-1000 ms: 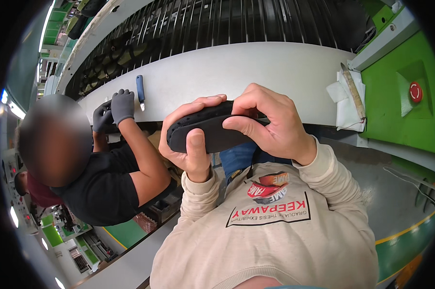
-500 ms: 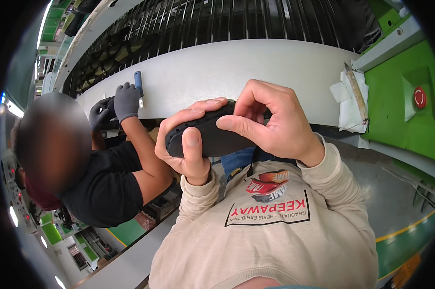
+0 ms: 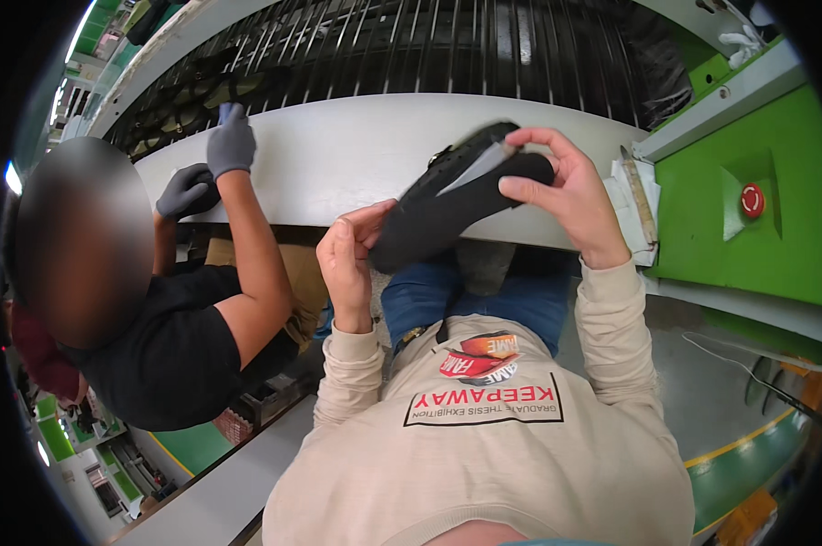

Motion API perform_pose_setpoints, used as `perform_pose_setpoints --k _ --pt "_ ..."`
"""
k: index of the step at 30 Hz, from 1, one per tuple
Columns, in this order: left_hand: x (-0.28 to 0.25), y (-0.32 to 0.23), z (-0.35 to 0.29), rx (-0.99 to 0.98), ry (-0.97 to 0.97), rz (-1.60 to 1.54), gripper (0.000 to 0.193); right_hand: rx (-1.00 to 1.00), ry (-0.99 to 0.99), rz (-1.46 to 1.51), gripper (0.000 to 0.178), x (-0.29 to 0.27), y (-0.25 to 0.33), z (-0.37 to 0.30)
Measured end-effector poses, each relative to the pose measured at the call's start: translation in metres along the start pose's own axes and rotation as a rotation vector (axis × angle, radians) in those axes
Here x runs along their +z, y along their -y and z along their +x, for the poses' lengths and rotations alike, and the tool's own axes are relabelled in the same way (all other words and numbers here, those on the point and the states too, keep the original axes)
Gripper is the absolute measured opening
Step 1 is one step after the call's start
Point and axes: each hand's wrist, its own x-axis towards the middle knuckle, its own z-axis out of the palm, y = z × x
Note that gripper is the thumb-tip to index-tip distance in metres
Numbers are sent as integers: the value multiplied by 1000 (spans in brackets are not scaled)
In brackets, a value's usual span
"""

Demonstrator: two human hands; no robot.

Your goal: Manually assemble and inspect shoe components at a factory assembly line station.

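Note:
A black shoe [image 3: 456, 214] with a small buckle is held up over the front edge of the white bench, tilted with its right end higher. A pale strip [image 3: 479, 166] shows between its dark upper and the smooth black side turned toward me. My right hand [image 3: 579, 196] pinches the shoe's right end between thumb and fingers. At the lower left end, my left hand [image 3: 347, 264] has its fingers closed against the shoe, partly hidden behind it.
A white bench surface [image 3: 338, 127] runs before a rack of metal rollers [image 3: 384, 55]. On my left a co-worker's gloved hand [image 3: 232, 146] grips a blue-handled tool [image 3: 225, 111]. At right are a wooden-handled tool [image 3: 640, 196] on white paper and a red button [image 3: 751, 200] on a green panel.
The shoe has turned and risen at its right end, exposing the pale strip. My right hand has shifted to that end. The co-worker's glove has picked up the blue-handled tool.

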Motion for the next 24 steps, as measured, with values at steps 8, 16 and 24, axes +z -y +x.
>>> perform_pose_setpoints --k 8,16,24 --pt "86 27 92 -102 148 -4 83 -245 -89 66 52 31 11 27" --pt "132 -92 57 574 104 238 87 -558 -193 -251 63 46 54 -35" --pt "124 -67 41 737 72 382 98 -446 -263 -172 38 48 26 -42"
